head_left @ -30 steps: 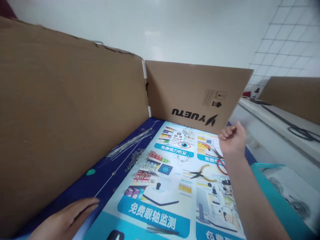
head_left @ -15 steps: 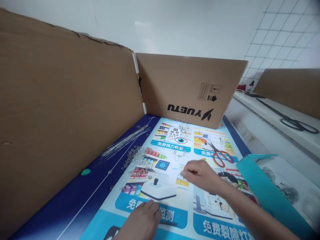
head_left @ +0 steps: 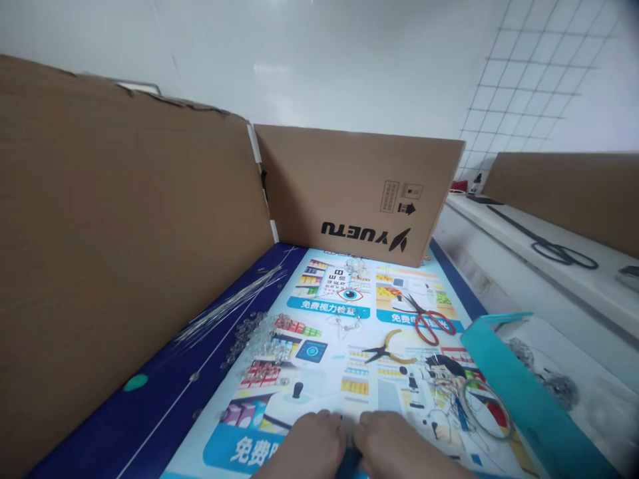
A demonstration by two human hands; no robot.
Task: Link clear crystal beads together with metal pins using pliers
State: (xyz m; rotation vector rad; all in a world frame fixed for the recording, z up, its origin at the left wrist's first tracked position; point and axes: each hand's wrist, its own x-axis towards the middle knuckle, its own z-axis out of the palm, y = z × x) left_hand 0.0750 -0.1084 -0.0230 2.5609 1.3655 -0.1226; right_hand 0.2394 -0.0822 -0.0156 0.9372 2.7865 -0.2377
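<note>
While the right hand (head_left: 390,440) curls, pliers (head_left: 382,351) lie beyond.

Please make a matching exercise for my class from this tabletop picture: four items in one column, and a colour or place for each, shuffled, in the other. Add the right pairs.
Column 1
1. Pliers
2. Scissors nearest the pliers
3. Small clear beads
4. Left hand and right hand

Column 2
A. Close together at the picture's lower edge
B. Red handles
C. Scattered to the left of the pliers
D. Yellow handles

Right pairs: 1-D, 2-B, 3-C, 4-A
</note>
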